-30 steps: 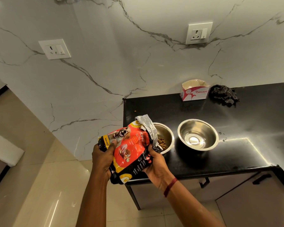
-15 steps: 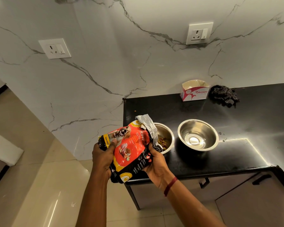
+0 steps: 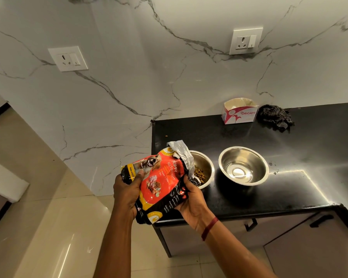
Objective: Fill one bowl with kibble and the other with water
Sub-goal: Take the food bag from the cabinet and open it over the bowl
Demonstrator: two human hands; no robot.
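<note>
Puppy-food bag (image 3: 159, 177) has barely shifted in the last second, its mouth tipped into the left steel bowl (image 3: 209, 164); the kibble (image 3: 199, 174) heap looks slightly bigger; left grip (image 3: 127, 189) clamped on the bag's far-left end, right grip (image 3: 191, 203) on its near edge; right bowl (image 3: 258, 157) on the counter (image 3: 289, 187) gleams, I can't confirm water; I judge pouring is unfinished.

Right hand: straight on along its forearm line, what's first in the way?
The kibble bag that the right hand grips; past it, likely the left hand. The kibble bowl lies off that line, though depth is unclear.
</note>
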